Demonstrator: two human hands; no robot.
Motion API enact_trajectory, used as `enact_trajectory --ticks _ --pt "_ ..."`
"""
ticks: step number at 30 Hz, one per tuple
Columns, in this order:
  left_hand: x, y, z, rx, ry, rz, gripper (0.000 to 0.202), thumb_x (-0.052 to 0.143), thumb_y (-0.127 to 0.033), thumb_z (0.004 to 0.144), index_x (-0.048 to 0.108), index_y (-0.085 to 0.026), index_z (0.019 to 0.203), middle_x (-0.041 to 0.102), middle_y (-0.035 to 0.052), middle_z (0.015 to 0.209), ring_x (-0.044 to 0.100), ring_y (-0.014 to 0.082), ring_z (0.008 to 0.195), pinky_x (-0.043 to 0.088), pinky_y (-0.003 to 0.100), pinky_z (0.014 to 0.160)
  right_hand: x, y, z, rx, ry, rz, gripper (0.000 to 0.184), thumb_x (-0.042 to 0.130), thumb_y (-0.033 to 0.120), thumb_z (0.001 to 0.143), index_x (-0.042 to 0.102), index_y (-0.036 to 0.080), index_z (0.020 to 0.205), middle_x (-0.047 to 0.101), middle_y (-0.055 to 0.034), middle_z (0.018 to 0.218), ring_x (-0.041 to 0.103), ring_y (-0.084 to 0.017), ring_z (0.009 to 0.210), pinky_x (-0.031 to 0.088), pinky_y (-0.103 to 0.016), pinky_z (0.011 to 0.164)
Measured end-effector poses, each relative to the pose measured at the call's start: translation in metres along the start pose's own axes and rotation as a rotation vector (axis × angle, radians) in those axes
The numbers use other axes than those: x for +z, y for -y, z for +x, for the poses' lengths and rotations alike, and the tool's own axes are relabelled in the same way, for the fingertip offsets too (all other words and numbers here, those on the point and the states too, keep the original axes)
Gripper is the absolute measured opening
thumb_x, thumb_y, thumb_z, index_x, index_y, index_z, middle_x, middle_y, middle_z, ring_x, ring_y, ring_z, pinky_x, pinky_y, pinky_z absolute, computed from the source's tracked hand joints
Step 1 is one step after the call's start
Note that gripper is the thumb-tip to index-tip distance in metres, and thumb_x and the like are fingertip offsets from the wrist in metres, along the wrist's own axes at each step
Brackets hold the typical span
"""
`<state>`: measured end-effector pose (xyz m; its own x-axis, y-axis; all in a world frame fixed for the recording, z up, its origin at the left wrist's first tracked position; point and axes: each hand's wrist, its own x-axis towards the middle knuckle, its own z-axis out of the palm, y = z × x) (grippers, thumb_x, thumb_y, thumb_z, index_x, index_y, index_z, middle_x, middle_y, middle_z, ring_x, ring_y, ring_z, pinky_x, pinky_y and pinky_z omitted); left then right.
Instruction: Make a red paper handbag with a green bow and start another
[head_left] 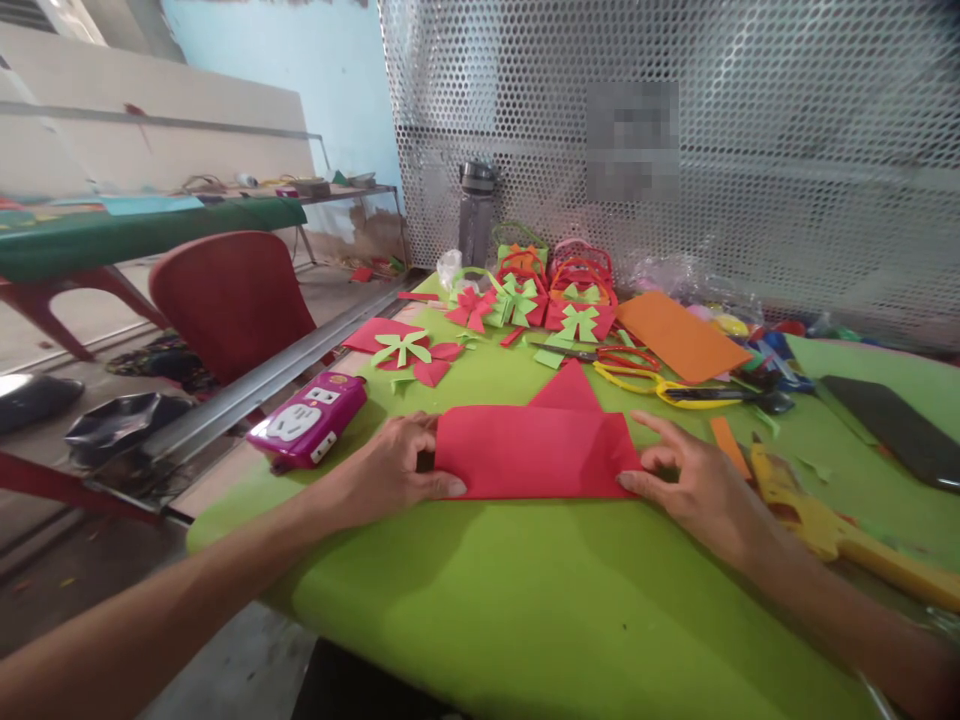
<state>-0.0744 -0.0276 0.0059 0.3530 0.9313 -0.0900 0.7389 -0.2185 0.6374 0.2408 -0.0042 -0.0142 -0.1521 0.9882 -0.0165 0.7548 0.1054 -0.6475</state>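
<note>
A folded red paper sheet [536,450] lies flat on the green table [525,600], with a triangular flap pointing away from me. My left hand [397,470] pinches its left edge, thumb on top. My right hand [694,480] presses the paper's right lower corner with the thumb while the fingers spread above it. Both hands rest on the table surface.
A purple power strip [309,420] sits at the table's left edge. Yellow scissors [675,390], an orange sheet [679,335] and a yellow glue gun [817,515] lie to the right. Finished paper baskets [551,300] and a bottle [477,212] stand at the back. A red chair [229,300] is left.
</note>
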Motion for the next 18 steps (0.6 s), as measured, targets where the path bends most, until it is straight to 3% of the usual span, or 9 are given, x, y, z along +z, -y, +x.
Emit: enact_trajectory --ticks 8,13,18 --pt "0.0008 -0.0013 -0.002 0.001 -0.011 0.002 0.02 0.061 -0.034 0.08 0.068 -0.016 0.073 0.064 0.0063 0.1 0.059 0.0221 0.089 0.044 0.032 0.078 0.0006 0.0011 -0.0008 -0.021 -0.022 0.007 0.075 0.058 0.044 0.073 0.037 0.013 0.138 0.055 0.0067 0.059 0.05 -0.017 0.058 0.042 -0.031 0.064" --pt "0.0009 -0.0028 -0.0009 -0.004 -0.044 0.072 0.023 0.061 -0.04 0.078 0.069 -0.02 0.072 0.066 0.0057 0.102 0.054 0.0288 0.108 0.042 0.036 0.089 0.0006 0.0022 -0.001 -0.013 -0.028 -0.008 0.073 0.059 0.044 0.073 0.039 0.014 0.137 0.056 0.0063 0.059 0.051 -0.017 0.058 0.043 -0.031 0.064" --pt "0.0004 -0.0033 0.0007 0.057 -0.023 0.062 0.019 0.06 -0.037 0.078 0.071 -0.021 0.075 0.068 0.0032 0.106 0.058 0.0259 0.105 0.042 0.035 0.091 0.0 0.0008 -0.0008 -0.011 -0.008 0.002 0.073 0.059 0.042 0.075 0.036 0.016 0.139 0.059 0.005 0.062 0.052 -0.018 0.06 0.044 -0.033 0.065"
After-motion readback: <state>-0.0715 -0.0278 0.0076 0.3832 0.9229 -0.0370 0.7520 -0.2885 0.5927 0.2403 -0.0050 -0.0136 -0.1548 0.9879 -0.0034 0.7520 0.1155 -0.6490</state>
